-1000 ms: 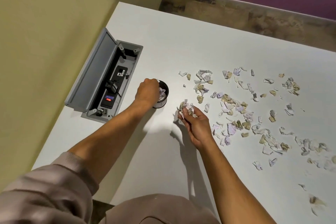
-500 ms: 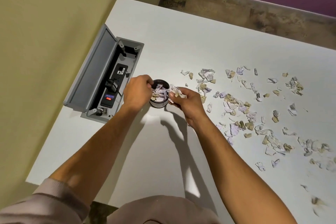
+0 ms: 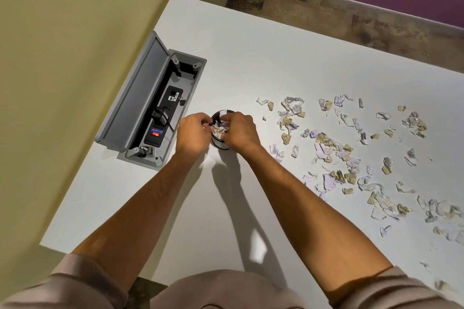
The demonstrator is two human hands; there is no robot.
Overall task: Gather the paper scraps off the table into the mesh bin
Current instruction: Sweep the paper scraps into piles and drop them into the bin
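Head view, mesh bin (image 3: 222, 143): upright on tabletop (image 3: 276, 57), mouth up.
Left hand (image 3: 192, 133): fingers curled, pinching bin rim.
Right hand (image 3: 239, 131): clutching scraps (image 3: 220, 128) above bin.
Loose scraps (image 3: 326, 144): right of bin.

Both forearms stretched forward, left hand (image 3: 192, 133) and right hand (image 3: 239, 130) close together, fingers curled

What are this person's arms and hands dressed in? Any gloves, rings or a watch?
Both hands are bare: no gloves on the left hand or right hand, and no ring or watch shows. The forearms are uncovered. Pale pinkish-beige sleeves are pushed up near the elbows, in soft, plain fabric with no visible markings.
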